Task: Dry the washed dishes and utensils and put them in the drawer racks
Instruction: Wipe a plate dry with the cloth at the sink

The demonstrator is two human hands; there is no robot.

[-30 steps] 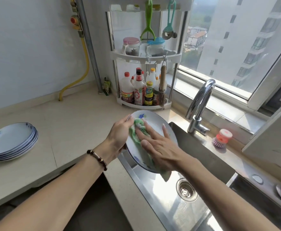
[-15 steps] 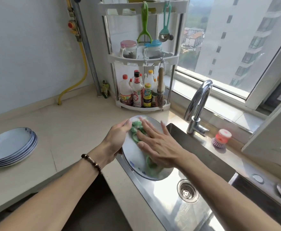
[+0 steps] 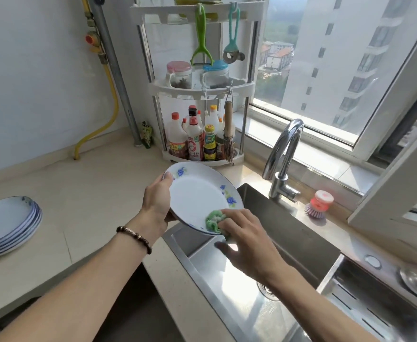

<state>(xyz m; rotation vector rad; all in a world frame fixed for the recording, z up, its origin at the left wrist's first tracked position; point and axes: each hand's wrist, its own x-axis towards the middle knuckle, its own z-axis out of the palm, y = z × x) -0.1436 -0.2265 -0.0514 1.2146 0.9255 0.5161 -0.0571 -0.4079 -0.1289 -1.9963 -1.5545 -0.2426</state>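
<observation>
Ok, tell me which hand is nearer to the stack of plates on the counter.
Left. The left hand grips the far-left rim of the plate over the counter edge, closer to the stack of plates. The right hand holds the green cloth over the sink, farther away.

Your left hand [image 3: 156,204] holds the white floral-rimmed plate [image 3: 197,193] above the steel sink's [image 3: 299,233] left edge; your right hand [image 3: 245,239] presses the green cloth [image 3: 213,219] on its near rim. Stack of blue-rimmed plates [image 3: 7,224] far left on the beige counter [image 3: 86,206]; chrome faucet [image 3: 282,156] behind the sink.
</observation>
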